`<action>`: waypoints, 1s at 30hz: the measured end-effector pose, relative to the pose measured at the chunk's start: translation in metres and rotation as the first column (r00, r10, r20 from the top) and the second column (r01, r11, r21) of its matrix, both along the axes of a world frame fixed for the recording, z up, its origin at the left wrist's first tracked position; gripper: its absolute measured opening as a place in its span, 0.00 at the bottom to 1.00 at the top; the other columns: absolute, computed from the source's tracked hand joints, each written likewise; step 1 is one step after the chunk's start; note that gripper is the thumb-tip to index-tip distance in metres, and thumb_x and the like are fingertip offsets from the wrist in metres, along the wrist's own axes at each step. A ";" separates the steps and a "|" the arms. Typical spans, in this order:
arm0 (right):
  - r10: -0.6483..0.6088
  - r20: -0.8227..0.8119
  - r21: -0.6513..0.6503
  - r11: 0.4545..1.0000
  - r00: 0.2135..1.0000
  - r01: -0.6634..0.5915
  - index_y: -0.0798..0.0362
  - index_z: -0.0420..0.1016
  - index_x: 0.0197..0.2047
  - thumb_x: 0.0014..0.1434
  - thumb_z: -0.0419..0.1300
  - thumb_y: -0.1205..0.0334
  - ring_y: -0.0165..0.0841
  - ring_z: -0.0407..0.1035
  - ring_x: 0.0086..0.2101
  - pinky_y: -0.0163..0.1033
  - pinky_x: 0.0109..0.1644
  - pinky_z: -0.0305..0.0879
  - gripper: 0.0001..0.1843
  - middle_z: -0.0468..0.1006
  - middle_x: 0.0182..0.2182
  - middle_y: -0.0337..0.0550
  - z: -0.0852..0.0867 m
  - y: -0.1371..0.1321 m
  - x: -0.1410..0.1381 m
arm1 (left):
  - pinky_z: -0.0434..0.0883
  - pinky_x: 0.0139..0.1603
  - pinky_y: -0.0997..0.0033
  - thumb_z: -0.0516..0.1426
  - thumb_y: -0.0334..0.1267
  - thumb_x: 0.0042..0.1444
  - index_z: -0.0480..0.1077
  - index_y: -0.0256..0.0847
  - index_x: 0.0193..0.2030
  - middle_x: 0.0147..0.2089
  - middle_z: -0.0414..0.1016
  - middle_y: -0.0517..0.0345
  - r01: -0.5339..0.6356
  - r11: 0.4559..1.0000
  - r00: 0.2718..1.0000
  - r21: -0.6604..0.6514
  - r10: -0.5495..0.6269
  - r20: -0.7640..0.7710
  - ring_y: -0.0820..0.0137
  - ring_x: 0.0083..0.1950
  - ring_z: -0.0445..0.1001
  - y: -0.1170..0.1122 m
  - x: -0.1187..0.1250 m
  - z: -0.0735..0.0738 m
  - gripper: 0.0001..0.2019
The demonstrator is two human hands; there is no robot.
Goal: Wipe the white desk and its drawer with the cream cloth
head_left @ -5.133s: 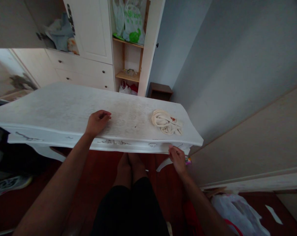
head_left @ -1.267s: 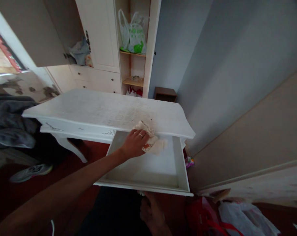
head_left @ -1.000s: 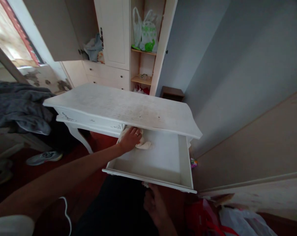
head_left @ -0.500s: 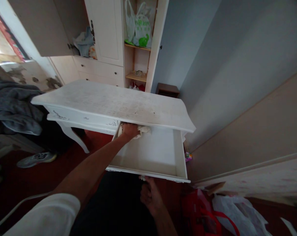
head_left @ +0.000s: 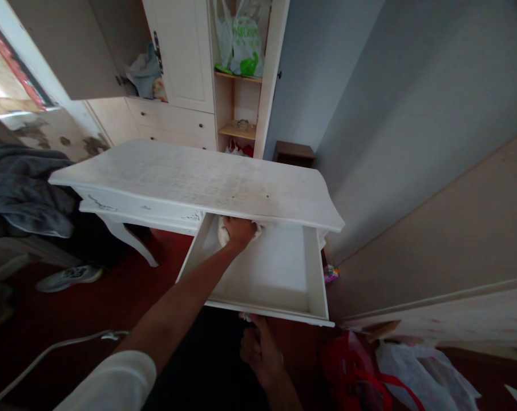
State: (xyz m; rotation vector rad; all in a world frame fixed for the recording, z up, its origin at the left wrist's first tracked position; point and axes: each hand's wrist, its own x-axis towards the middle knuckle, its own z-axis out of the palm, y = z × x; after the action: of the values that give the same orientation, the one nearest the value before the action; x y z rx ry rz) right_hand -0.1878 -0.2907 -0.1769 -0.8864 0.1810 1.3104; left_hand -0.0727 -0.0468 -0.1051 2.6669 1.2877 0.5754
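Note:
My left hand [head_left: 240, 230] is inside the pulled-out drawer [head_left: 267, 308], closed over a crumpled cream cloth [head_left: 222, 233]. It presses the cloth near the back of the drawer, left of its middle, just under the front edge of the tabletop. My right hand [head_left: 261, 348] is below the drawer front, its curled fingers and thumb at a small pale drawer knob [head_left: 245, 316]. The drawer belongs to a white desk [head_left: 177, 165] with a smudged, worn top and curved legs. Apart from the cloth, only bare white bottom shows in the drawer.
Behind the desk stands a white wardrobe [head_left: 181, 57] with an open door and shelves bearing plastic bags [head_left: 245, 45]. Grey clothing [head_left: 27, 182] and a shoe [head_left: 70, 277] are at left, with a white cable [head_left: 48, 349] on the floor. A red bag [head_left: 344, 365] and a white plastic bag [head_left: 421, 371] lie at right.
My left hand has slid the cloth to the right, away from the drawer's left wall. The drawer front appears slightly lower in view, and my right hand stays at the knob.

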 end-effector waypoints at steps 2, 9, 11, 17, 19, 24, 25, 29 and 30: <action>0.010 0.000 -0.001 1.000 1.000 -0.010 0.54 0.75 0.33 0.43 0.72 0.42 0.20 0.38 0.14 0.32 0.20 0.33 0.25 0.50 0.09 0.22 0.000 -0.001 0.000 | 0.58 0.60 0.46 0.54 0.38 0.59 0.76 0.39 0.55 0.55 0.77 0.39 0.087 0.996 0.996 -0.017 -0.087 0.011 0.47 0.60 0.70 -0.021 0.016 0.000 0.19; -0.034 0.062 -0.053 0.998 0.998 0.037 0.51 0.63 0.21 0.44 0.70 0.42 0.20 0.40 0.14 0.33 0.20 0.36 0.25 0.49 0.09 0.23 -0.004 -0.003 0.000 | 0.56 0.62 0.43 0.55 0.37 0.60 0.74 0.37 0.56 0.53 0.78 0.39 0.290 0.954 0.956 -0.072 -0.286 0.062 0.50 0.58 0.71 -0.099 0.088 0.004 0.19; -0.038 0.077 -0.053 0.998 0.996 0.042 0.50 0.56 0.18 0.46 0.69 0.42 0.20 0.40 0.13 0.33 0.20 0.36 0.29 0.49 0.09 0.24 -0.006 -0.003 -0.001 | 0.55 0.63 0.43 0.52 0.34 0.61 0.72 0.37 0.59 0.55 0.77 0.38 0.346 0.937 0.938 -0.049 -0.343 0.058 0.51 0.59 0.71 -0.108 0.097 0.005 0.20; -0.058 0.066 -0.057 0.996 0.996 0.062 0.50 0.54 0.16 0.45 0.68 0.45 0.20 0.41 0.13 0.33 0.20 0.36 0.28 0.49 0.09 0.25 -0.002 0.003 -0.003 | 0.59 0.60 0.45 0.54 0.34 0.61 0.76 0.38 0.49 0.51 0.78 0.43 0.677 0.735 0.734 0.032 -0.672 -0.099 0.53 0.57 0.71 -0.104 0.071 0.004 0.14; -0.087 0.090 -0.077 0.993 0.992 0.094 0.50 0.57 0.17 0.45 0.67 0.45 0.20 0.40 0.13 0.33 0.20 0.36 0.26 0.49 0.09 0.25 0.002 0.005 -0.003 | 0.60 0.58 0.44 0.54 0.33 0.60 0.76 0.36 0.46 0.49 0.78 0.42 0.789 0.613 0.610 0.045 -0.771 -0.183 0.52 0.55 0.71 -0.108 0.052 0.002 0.12; -0.114 0.157 -0.114 0.985 0.981 0.132 0.49 0.57 0.18 0.44 0.68 0.45 0.20 0.40 0.13 0.34 0.20 0.35 0.25 0.48 0.09 0.24 0.007 0.008 -0.003 | 0.64 0.54 0.47 0.56 0.32 0.59 0.76 0.37 0.45 0.46 0.79 0.44 0.927 0.355 0.308 -0.118 -0.903 -0.298 0.53 0.53 0.71 -0.142 0.003 -0.001 0.10; -0.109 0.160 -0.105 0.986 0.981 0.127 0.49 0.56 0.18 0.45 0.67 0.46 0.20 0.40 0.13 0.34 0.20 0.35 0.25 0.48 0.09 0.24 0.007 0.007 -0.002 | 0.64 0.53 0.48 0.56 0.32 0.59 0.77 0.37 0.43 0.45 0.80 0.45 0.935 0.316 0.258 -0.163 -0.918 -0.302 0.54 0.53 0.71 -0.149 -0.004 -0.001 0.09; -0.076 0.167 -0.079 0.993 0.983 0.090 0.49 0.57 0.19 0.48 0.66 0.49 0.21 0.40 0.13 0.34 0.20 0.35 0.22 0.49 0.09 0.24 0.006 0.005 -0.001 | 0.65 0.51 0.51 0.58 0.34 0.56 0.78 0.38 0.39 0.42 0.81 0.47 0.940 0.214 0.132 -0.267 -0.947 -0.294 0.55 0.50 0.72 -0.155 -0.013 0.000 0.08; -0.072 0.170 -0.085 0.993 0.983 0.087 0.50 0.58 0.19 0.48 0.66 0.50 0.21 0.39 0.13 0.34 0.20 0.34 0.22 0.49 0.09 0.24 0.006 0.004 -0.001 | 0.65 0.50 0.52 0.58 0.35 0.56 0.78 0.39 0.39 0.42 0.81 0.48 0.940 0.191 0.105 -0.281 -0.950 -0.294 0.55 0.50 0.73 -0.152 -0.013 0.001 0.08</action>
State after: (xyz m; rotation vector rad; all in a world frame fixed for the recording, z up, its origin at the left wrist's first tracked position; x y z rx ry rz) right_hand -0.1884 -0.2866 -0.1713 -1.0523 0.1446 1.1552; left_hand -0.0853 -0.1983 -0.1041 2.8719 -0.6824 -0.2566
